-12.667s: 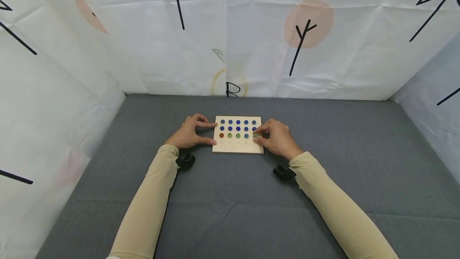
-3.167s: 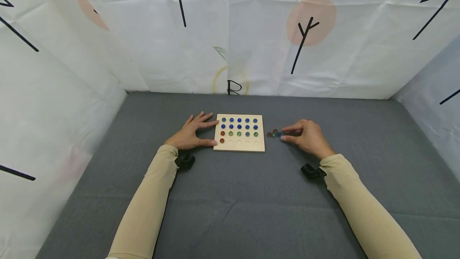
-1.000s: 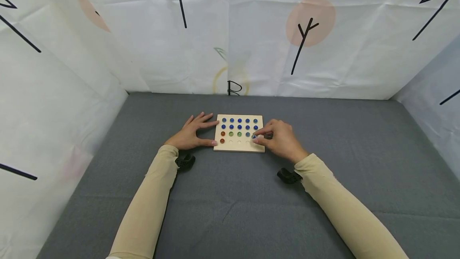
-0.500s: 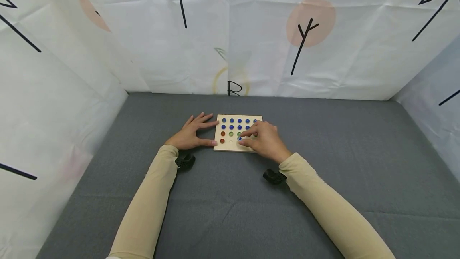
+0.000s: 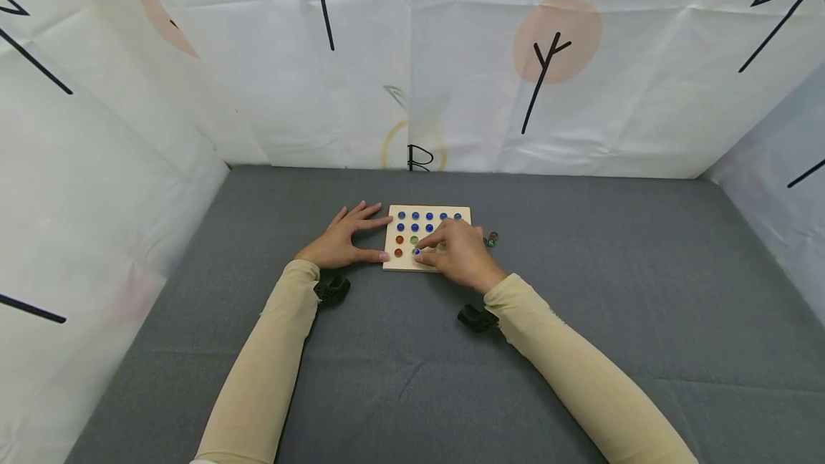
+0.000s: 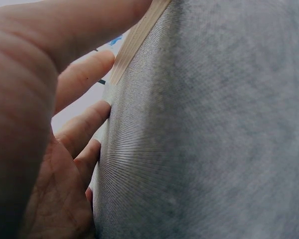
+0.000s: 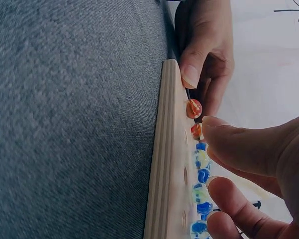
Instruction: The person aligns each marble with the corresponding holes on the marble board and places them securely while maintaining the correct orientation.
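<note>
A pale wooden board (image 5: 394, 264) with rows of round hollows lies on the grey cloth. Blue marbles fill its two back rows, partly covered by my right hand (image 5: 459, 253). At the left, an orange marble (image 5: 398, 253) sits in the front row, with another orange marble (image 5: 399, 240) behind it and a green marble (image 5: 414, 240) beside that one. My right thumb and finger pinch a blue marble (image 5: 415, 251) close over the front row, just right of the orange one. My left hand (image 5: 335, 240) has its fingers spread, thumb and index finger touching the board's left edge.
Several loose marbles (image 5: 492, 242) lie on the cloth to the right of the board, partly behind my right hand. Grey cloth (image 5: 412, 378) covers the table, and a white patterned curtain (image 5: 451, 77) stands at the back and sides.
My right hand took a blue marble from the loose group and carried it left across the front row, from the right end to near the second hollow. The left hand stays at the board's edge.
</note>
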Motion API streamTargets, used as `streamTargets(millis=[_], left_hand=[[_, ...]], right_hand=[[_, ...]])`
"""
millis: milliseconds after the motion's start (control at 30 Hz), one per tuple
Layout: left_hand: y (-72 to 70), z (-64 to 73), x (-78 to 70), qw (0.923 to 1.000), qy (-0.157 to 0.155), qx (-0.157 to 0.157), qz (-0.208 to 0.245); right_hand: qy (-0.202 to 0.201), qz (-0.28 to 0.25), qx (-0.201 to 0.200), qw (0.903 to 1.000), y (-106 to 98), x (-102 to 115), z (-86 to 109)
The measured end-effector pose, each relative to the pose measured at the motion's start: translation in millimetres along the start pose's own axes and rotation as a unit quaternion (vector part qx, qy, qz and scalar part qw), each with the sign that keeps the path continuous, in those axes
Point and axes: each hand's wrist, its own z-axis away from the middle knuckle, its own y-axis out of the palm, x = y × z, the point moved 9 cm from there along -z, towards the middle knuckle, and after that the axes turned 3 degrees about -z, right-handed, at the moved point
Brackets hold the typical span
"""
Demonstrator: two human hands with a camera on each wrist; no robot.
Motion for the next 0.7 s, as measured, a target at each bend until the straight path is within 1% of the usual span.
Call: streamTargets(millis=[133,433,700], left_hand=[[0.3,-0.3,1.0,1.0000,-0.004,0.000,-0.002],[-0.1,-0.1,-1.2,1.0000,0.001,-0.003,-0.001],[-0.4,-0.2,-2.2,1.0000,-0.001,-0.003,0.001]], right_hand=[[0.002,0.014,0.002,0.9999,2.7,0.9,-1.5],[0.006,0.064,0.005,0.9979,8.7,0.7,-4.5],[0.017,0.083,0.003,0.9964,10.3,0.9,-5.2]])
